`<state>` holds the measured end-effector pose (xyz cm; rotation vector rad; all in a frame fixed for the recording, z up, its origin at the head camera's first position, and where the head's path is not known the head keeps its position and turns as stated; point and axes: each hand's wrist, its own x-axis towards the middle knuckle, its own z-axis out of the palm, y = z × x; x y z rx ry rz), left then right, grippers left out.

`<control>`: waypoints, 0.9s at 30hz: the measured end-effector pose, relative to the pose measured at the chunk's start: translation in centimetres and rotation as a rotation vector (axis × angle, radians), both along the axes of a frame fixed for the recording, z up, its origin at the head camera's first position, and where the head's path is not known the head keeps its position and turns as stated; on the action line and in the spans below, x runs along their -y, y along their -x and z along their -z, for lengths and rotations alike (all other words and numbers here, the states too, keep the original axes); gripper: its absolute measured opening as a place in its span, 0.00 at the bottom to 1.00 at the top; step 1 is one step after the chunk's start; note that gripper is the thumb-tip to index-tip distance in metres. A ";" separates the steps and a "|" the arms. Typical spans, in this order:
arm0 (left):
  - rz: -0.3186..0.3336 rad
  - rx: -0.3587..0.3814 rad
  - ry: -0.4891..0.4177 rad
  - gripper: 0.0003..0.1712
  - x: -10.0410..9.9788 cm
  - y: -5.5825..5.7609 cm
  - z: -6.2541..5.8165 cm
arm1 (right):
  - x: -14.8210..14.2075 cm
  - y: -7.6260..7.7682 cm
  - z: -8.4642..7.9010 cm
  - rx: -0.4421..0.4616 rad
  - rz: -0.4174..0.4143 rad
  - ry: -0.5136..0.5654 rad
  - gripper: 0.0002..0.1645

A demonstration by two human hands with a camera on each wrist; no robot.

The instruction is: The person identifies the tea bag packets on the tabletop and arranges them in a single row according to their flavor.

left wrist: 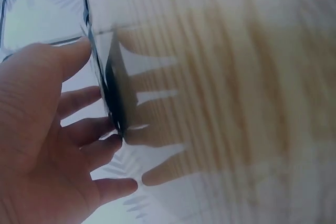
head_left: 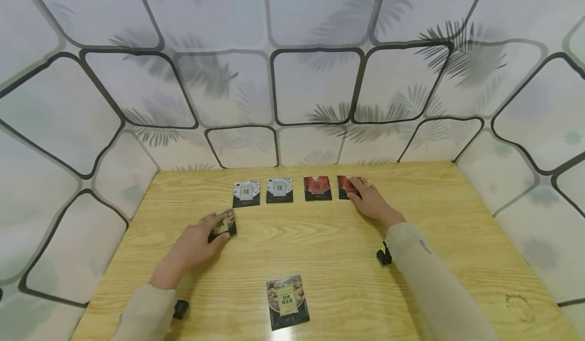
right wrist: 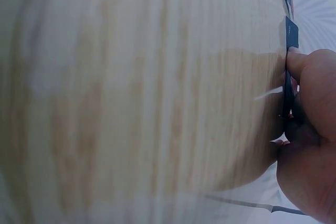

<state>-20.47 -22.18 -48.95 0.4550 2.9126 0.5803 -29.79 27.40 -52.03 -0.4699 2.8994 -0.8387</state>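
My left hand (head_left: 196, 242) holds a small flat packet (head_left: 230, 222) with a yellow label and a black lower part, thumb on its near edge and fingers over its far side. In the left wrist view, this packet (left wrist: 116, 98) shows nearly edge-on, a shadow on the wood beside it. At the right end of the back row, my right hand (head_left: 371, 201) grips a red-and-black packet (head_left: 344, 191), covering much of it. In the right wrist view, the thumb (right wrist: 296, 62) lies against that packet's dark edge (right wrist: 288, 85), with the other fingers partly hidden.
Left of the right hand lie another red packet (head_left: 317, 188) and two white-and-black packets (head_left: 280, 190) in a row. A yellow-labelled packet (head_left: 288, 303) lies at the table's near middle. Black wrist devices (head_left: 384, 254) show beside the sleeves. Patterned cloth walls (head_left: 315, 87) enclose the wooden table (head_left: 315, 244).
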 end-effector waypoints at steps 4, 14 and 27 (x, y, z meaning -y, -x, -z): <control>-0.046 0.000 0.016 0.40 0.3 0.4 0.3 | 0.0 -0.1 0.0 0.007 0.003 -0.002 0.33; -0.040 0.017 0.050 0.40 1.2 2.1 0.2 | 0.1 -0.2 -0.2 0.002 -0.004 0.009 0.33; -0.056 0.051 0.064 0.40 1.1 4.3 -0.3 | 0.1 -0.2 -0.3 0.005 0.001 0.005 0.33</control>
